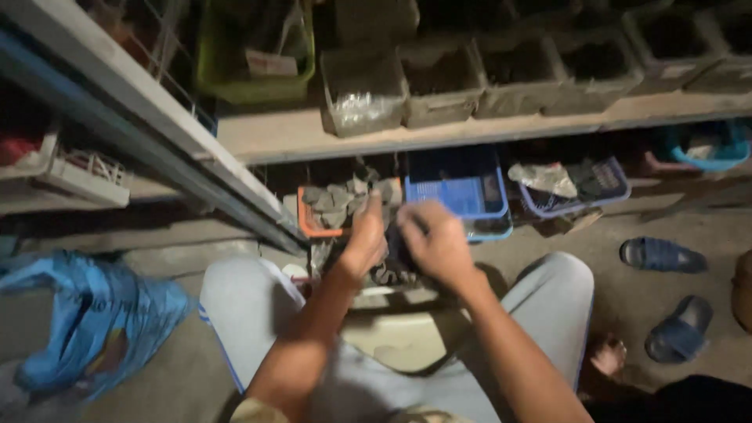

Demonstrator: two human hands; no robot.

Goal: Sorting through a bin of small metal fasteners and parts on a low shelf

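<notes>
I sit low with my knees apart, facing a low shelf. My left hand [365, 236] and my right hand [435, 241] are close together over a dark container of small dark metal parts [390, 274] that rests between my knees. Both hands have curled fingers and seem to grip small dark pieces, though blur hides exactly what. Just beyond them an orange basket [307, 222] holds several grey lumps.
A blue crate [462, 186] and a purple basket [597, 188] sit under the shelf. Grey bins [440, 84] and a green crate [254, 86] line the shelf above. A blue plastic bag [86, 321] lies at left. Two dark sandals [666, 290] lie at right.
</notes>
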